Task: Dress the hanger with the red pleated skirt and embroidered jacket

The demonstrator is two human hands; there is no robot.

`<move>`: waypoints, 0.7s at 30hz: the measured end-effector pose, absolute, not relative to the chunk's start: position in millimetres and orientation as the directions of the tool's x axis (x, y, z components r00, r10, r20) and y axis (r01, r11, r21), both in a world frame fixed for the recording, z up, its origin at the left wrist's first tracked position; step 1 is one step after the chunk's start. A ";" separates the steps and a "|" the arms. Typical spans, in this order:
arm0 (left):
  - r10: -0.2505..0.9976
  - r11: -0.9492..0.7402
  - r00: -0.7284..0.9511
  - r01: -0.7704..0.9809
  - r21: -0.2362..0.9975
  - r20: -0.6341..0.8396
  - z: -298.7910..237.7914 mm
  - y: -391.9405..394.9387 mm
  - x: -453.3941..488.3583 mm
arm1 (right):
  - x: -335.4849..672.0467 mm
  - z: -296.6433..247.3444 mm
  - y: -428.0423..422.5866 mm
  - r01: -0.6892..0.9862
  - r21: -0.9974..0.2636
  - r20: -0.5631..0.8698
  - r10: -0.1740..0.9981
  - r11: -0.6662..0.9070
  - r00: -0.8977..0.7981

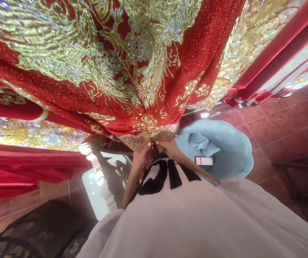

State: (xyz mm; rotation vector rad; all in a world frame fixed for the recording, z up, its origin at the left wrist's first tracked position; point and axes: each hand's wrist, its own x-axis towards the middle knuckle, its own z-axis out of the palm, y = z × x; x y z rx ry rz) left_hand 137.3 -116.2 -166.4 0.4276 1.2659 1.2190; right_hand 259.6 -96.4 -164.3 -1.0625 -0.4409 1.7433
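A red glittering garment (194, 46) with gold phoenix-like embroidery hangs right in front of me. Its lower edge carries a band of gold scallop pattern (134, 141). At the middle of that band, my left hand (147, 152) and my right hand (166, 147) come together, close to my body. The fingers of both hands are bent and pinched on the garment's hem, thumbs near each other. Small dark red material shows between them. Their undersides are hidden from this angle.
To the right stands a pale blue scalloped chair (231, 143), with a phone-like white and red object (204, 161) and a bunched blue cloth (200, 141) on it. A white piece of furniture (94, 190) is at left. Red drapes (30, 172) and more embroidered garments hang around; the floor (274, 125) is red tile.
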 end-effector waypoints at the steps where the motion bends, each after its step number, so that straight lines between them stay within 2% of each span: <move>1: 0.868 0.370 -0.160 -0.423 0.827 -0.470 -165.7 -115.8 136.6 | 259.0 -162.0 -96.6 -0.567 -0.703 -0.450 0.886 -0.428 -0.110; 5: 0.888 0.332 -0.179 -0.388 0.860 -0.424 -164.4 -113.4 137.3 | 254.9 -157.0 -98.3 -0.573 -0.707 -0.457 0.886 -0.415 -0.078; 9: 0.865 0.305 -0.221 -0.483 0.821 -0.451 -161.0 -113.6 143.5 | 250.5 -156.2 -101.1 -0.584 -0.698 -0.484 0.874 -0.414 -0.040; 14: 0.869 0.298 -0.143 -0.615 0.730 -0.474 -158.3 -116.3 142.2 | 249.1 -154.5 -100.9 -0.621 -0.657 -0.531 0.847 -0.428 -0.023; 21: 0.884 0.285 -0.069 -0.705 0.650 -0.462 -166.7 -120.2 138.5 | 246.9 -147.1 -99.9 -0.608 -0.580 -0.586 0.796 -0.542 -0.151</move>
